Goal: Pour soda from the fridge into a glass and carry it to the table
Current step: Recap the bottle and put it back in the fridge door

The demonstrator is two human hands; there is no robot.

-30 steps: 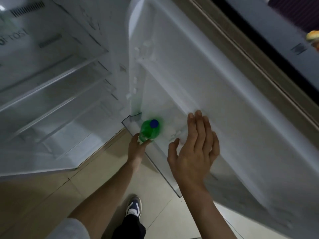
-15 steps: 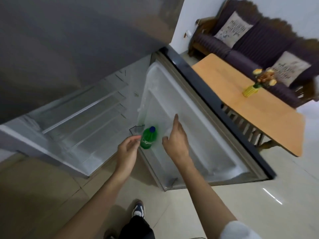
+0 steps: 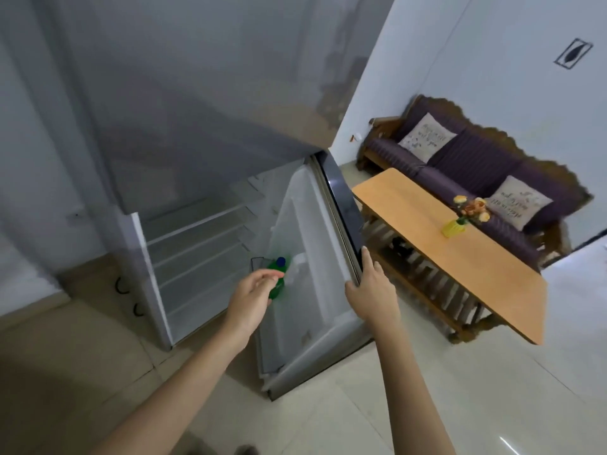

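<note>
The fridge door [image 3: 315, 257] stands open. The green soda bottle [image 3: 277, 277] sits in the door's rack. The left hand [image 3: 253, 300] curls loosely at the bottle; whether it grips it is unclear. The right hand [image 3: 371, 290] wraps around the door's edge. The wooden bench [image 3: 460, 251] is past the door.

Person, head view: two forearms, both bare from wrist to the lower frame edge, no sleeve showing; left hand [image 3: 251, 302] and right hand [image 3: 372, 290] ungloved, no rings, watch or bands discernible. Lower edge: rounded dark shoe tip [image 3: 246, 450], blurred; details unreadable.
</note>
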